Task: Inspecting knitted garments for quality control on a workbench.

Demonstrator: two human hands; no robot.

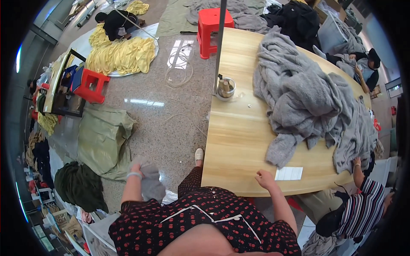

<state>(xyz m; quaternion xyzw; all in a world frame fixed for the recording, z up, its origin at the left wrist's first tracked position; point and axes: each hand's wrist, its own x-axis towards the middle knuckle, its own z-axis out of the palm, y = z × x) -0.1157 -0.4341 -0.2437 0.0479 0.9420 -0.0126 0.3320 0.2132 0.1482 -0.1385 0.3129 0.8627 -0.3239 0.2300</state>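
Note:
My left hand (137,167) is out to my left over the floor, closed on a grey knitted garment (150,181) that hangs down beside me. My right hand (265,179) rests on the near edge of the long wooden table (239,141), fingers loosely curled and holding nothing. A small white label sheet (289,173) lies just right of that hand. A large heap of grey knitted garments (303,98) covers the middle and right of the table.
A metal cup (225,88) and a pole (219,42) stand at the table's left edge. Olive sacks (102,138) lie on the granite floor, with red stools (212,30) and yellow cloth (121,53) beyond. A person in a striped shirt (361,209) sits at my right.

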